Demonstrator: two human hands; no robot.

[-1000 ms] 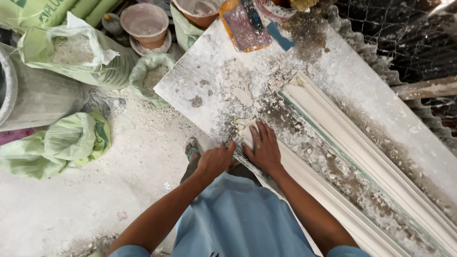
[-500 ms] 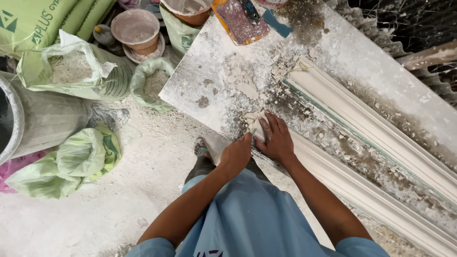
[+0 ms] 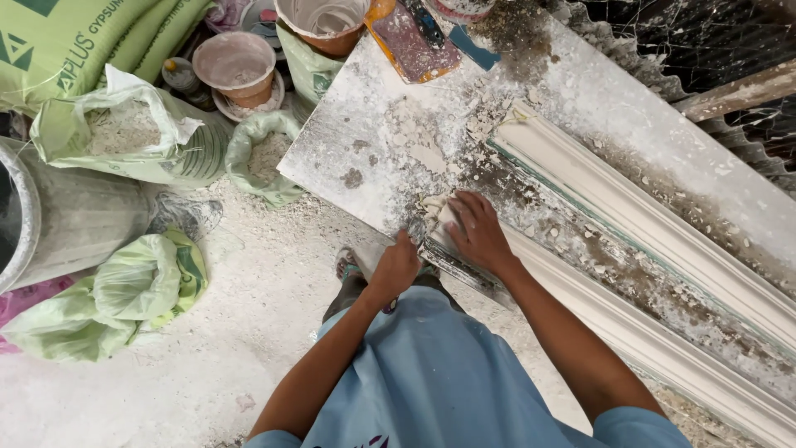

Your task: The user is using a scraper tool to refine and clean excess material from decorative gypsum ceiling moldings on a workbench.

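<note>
Centre frame: your right hand (image 3: 477, 232) lay flat, fingers spread, on the near end of a long white plaster moulding (image 3: 452, 241) at the dusty grey slab's (image 3: 365, 141) edge. Your left hand (image 3: 396, 267) was curled shut just beside it; contents hidden. Smoothing step, seemingly; next needs even pressure.

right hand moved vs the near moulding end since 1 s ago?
No real shift. The right hand lies on the near moulding end at the table edge, as before; only the camera view shifted.
</note>
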